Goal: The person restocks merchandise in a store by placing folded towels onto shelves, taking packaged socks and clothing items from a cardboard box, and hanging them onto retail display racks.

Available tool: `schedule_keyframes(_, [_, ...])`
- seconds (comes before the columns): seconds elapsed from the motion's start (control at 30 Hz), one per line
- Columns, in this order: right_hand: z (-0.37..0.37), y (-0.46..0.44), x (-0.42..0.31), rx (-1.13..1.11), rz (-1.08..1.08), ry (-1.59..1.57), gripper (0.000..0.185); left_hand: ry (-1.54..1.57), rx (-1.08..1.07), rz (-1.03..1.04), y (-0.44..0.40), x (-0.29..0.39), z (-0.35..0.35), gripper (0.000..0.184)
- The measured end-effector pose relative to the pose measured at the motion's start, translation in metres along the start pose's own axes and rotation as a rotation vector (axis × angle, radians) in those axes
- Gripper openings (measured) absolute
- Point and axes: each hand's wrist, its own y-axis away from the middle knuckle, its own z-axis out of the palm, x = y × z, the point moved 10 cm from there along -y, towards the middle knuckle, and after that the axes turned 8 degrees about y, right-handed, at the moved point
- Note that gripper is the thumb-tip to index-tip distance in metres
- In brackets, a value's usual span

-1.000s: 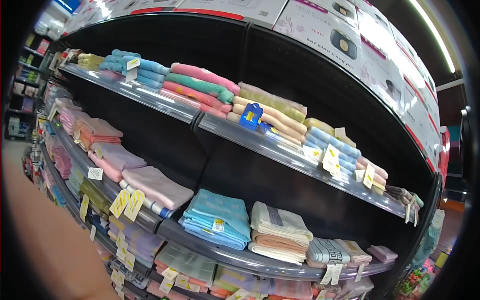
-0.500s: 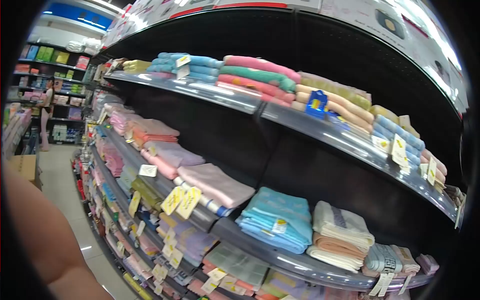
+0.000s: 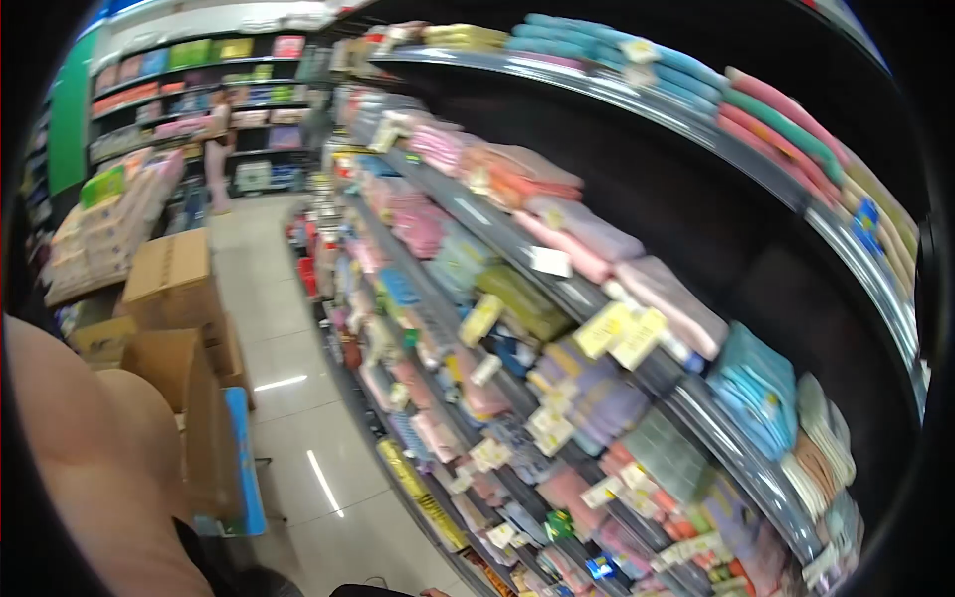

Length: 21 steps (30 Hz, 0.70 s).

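At the left near side, we see a bare arm (image 3: 99, 468), bent and cut by the edge of the view. The hands themselves do not show, so we cannot tell whether they are apart, together or clamped on something. Just beside the arm stands an open cardboard box (image 3: 209, 438), with a blue panel (image 3: 241, 458) at its right side. Behind it is a closed carton (image 3: 169, 274), and farther left there are stacked white packages (image 3: 99, 234).

The folded towels are to the right, well apart from the arm. On the upper shelf (image 3: 557, 75) we find yellow towels (image 3: 466, 37) at the far end, then blue towels (image 3: 597, 45), then pink and green towels (image 3: 786, 129). One level lower, a pale pink towel (image 3: 676, 294) lies near yellow tags (image 3: 622, 333), and turquoise towels (image 3: 751, 393) are to the right. At the far left, a person (image 3: 217, 149) stands before the far shelves (image 3: 189, 99).
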Motion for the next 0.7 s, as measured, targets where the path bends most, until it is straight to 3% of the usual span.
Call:
schedule_keyframes(0.1, [0.016,-0.038,-0.025,-0.088,-0.055,0.094,0.039,-0.09,-0.086,0.06,-0.006,-0.009,-0.036,0.053])
schedule_keyframes(0.27, [0.039,-0.091,-0.064,-0.254,-0.321,0.214,0.03,-0.21,-0.271,0.129,-0.013,-0.02,-0.08,0.052])
schedule_keyframes(0.33, [0.066,-0.119,-0.051,-0.246,-0.497,0.091,0.021,-0.26,-0.37,0.134,-0.014,-0.023,-0.093,0.052])
schedule_keyframes(0.4, [0.056,-0.128,-0.092,-0.347,-0.477,0.15,0.019,-0.306,-0.469,0.135,-0.016,-0.026,-0.097,0.051])
schedule_keyframes(0.6, [0.084,-0.213,-0.12,-0.534,-0.643,0.257,0.027,-0.406,-0.683,0.129,0.009,-0.05,-0.096,0.05])
schedule_keyframes(0.67, [0.106,-0.257,-0.108,-0.713,-0.561,0.363,0.036,-0.445,-0.754,0.12,0.018,-0.061,-0.09,0.05])
schedule_keyframes(0.7, [0.112,-0.277,-0.106,-0.681,-0.616,0.289,0.033,-0.454,-0.782,0.11,0.025,-0.068,-0.083,0.05])
